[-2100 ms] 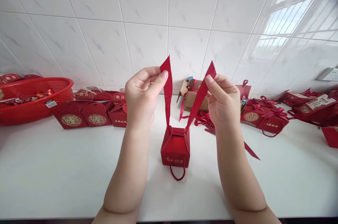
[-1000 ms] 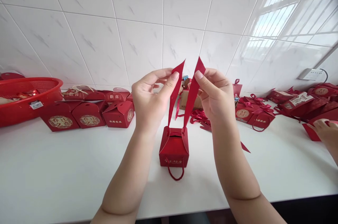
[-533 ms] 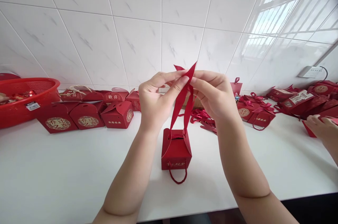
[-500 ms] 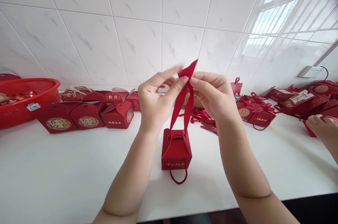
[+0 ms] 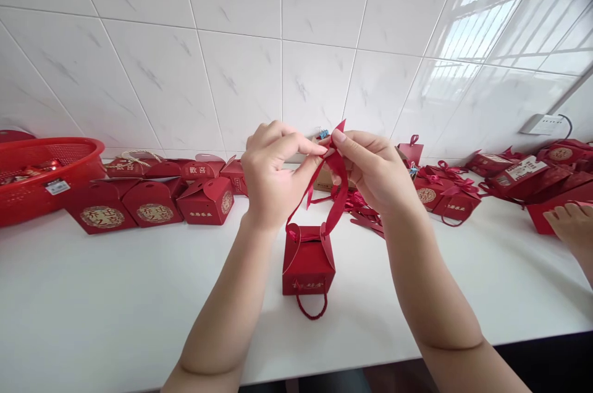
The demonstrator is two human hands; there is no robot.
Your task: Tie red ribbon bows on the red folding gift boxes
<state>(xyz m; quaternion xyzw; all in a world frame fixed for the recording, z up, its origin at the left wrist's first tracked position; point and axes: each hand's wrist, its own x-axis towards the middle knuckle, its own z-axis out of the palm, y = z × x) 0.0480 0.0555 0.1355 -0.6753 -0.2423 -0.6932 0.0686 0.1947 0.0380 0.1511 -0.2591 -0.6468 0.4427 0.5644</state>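
Note:
A small red gift box (image 5: 309, 263) with a corded handle stands upright on the white table in front of me. A red ribbon (image 5: 337, 204) runs up from the holes at its top, its strands crossing between my hands above the box. My left hand (image 5: 282, 173) pinches the ribbon between thumb and forefinger. Close beside it, my right hand (image 5: 377, 167) also pinches the ribbon, with a pointed end sticking up past the fingertips. The exact crossing of the strands is partly hidden by my fingers.
Red gift boxes (image 5: 155, 211) stand in a row at the left, beside a red plastic basket (image 5: 78, 161). Loose ribbons (image 5: 359, 204) lie behind my right hand. Boxes with bows (image 5: 447, 195) stand at the right. Another person's hand (image 5: 572, 223) touches a red box at the far right.
The upright ribbon strands have loosened into a curved loop, and both hands have come slightly lower. My left fingers have closed onto the ribbon. A hand at the far left has left the basket.

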